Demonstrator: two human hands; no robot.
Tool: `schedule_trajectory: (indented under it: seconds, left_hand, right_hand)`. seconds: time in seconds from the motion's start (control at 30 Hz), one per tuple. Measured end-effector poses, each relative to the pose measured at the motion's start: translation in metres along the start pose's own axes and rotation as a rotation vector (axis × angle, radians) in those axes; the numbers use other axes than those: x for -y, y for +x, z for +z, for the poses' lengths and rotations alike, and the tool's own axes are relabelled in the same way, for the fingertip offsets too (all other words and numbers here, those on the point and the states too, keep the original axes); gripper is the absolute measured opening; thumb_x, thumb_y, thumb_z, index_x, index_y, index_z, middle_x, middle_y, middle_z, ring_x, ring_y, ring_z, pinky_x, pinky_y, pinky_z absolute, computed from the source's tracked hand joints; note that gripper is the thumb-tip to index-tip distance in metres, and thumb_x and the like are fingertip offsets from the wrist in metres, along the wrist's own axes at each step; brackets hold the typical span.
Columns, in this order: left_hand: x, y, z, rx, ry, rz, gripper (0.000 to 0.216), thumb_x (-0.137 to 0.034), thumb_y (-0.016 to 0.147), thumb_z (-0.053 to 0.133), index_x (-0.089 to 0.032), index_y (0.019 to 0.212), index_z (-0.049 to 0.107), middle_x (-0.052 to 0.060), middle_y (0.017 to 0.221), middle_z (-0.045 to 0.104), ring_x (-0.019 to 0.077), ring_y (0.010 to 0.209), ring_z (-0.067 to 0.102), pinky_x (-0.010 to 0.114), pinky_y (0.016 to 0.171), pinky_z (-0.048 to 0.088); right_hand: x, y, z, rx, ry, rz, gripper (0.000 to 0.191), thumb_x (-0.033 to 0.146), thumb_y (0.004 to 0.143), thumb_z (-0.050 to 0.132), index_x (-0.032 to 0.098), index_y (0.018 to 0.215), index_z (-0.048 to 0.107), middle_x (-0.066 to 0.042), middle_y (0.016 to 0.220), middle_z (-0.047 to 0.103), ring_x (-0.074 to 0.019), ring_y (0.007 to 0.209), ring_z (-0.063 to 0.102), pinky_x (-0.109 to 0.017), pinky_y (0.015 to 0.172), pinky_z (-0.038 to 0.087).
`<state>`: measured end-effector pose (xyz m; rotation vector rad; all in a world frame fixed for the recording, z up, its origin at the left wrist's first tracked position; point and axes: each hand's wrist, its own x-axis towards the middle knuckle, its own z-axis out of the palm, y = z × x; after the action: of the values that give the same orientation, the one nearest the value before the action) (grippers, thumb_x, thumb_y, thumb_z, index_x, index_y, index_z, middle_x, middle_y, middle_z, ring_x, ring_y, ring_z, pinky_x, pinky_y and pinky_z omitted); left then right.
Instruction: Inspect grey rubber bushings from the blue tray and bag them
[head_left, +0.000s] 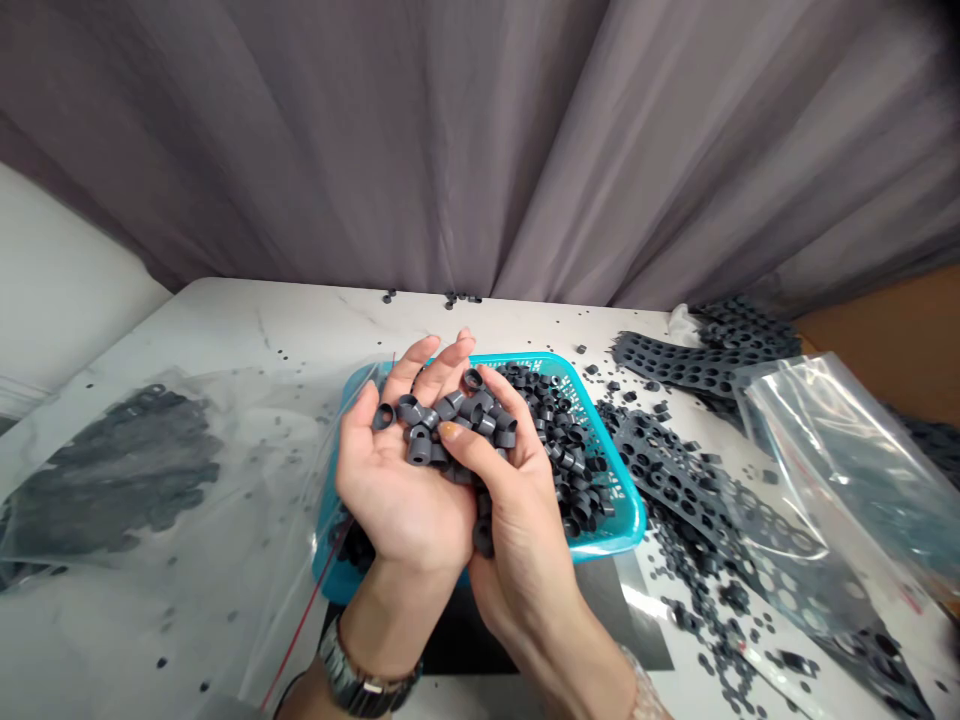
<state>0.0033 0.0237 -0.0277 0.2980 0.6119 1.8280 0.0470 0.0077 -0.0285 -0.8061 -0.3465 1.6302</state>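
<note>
My left hand (394,480) is cupped palm up above a teal plastic basket (626,505), carrying a heap of small dark grey rubber rings (450,420). My right hand (514,500) presses against its side, fingers curled over the same heap, thumb on the rings. Both hands together cradle the pile. More of the same rings (570,450) fill the basket beneath and to the right. A metal wristwatch (364,680) is on my left wrist.
A clear zip bag of dark rings (112,470) lies at the left on the white table (247,320). Punched black rubber sheets (690,365) and loose rings lie scattered at the right, with clear plastic bags (847,450) over them. A grey curtain (480,140) hangs behind.
</note>
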Motion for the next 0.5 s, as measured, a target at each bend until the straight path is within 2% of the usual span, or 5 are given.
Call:
schedule_trajectory:
  seconds: [0.17,0.3,0.5]
  left_hand:
    - [-0.0008,-0.0001,0.0018,-0.020,-0.016,-0.033,0.041,-0.044,0.088,0.038,-0.018,0.094,0.069,0.008,0.107,0.071,0.0223,0.117,0.057,0.036,0.103,0.043]
    - [-0.0021,-0.0007,0.0034,-0.029,-0.026,-0.038,0.040,-0.043,0.088,0.039,-0.017,0.096,0.068,0.008,0.108,0.071,0.0209,0.118,0.056,0.033,0.104,0.042]
    - [-0.0035,-0.0018,0.0032,-0.018,-0.040,-0.053,0.039,-0.044,0.088,0.039,-0.018,0.098,0.067,0.007,0.110,0.071,0.0204,0.118,0.056,0.031,0.100,0.045]
  right_hand:
    - [0.0012,0.0010,-0.0018,-0.040,0.089,0.021,0.040,0.014,0.072,0.061,0.028,0.109,0.062,0.000,0.101,0.071,-0.0136,0.089,0.065,-0.035,0.095,0.047]
    - [0.0025,0.0036,-0.0032,-0.050,0.190,0.068,0.037,0.015,0.071,0.055,0.025,0.106,0.064,0.000,0.100,0.071,-0.0151,0.091,0.065,-0.038,0.097,0.045]
    - [0.0035,0.0069,-0.0046,0.002,0.318,0.121,0.035,0.018,0.072,0.048,0.019,0.100,0.067,-0.003,0.096,0.073,-0.0169,0.089,0.067,-0.041,0.101,0.041]
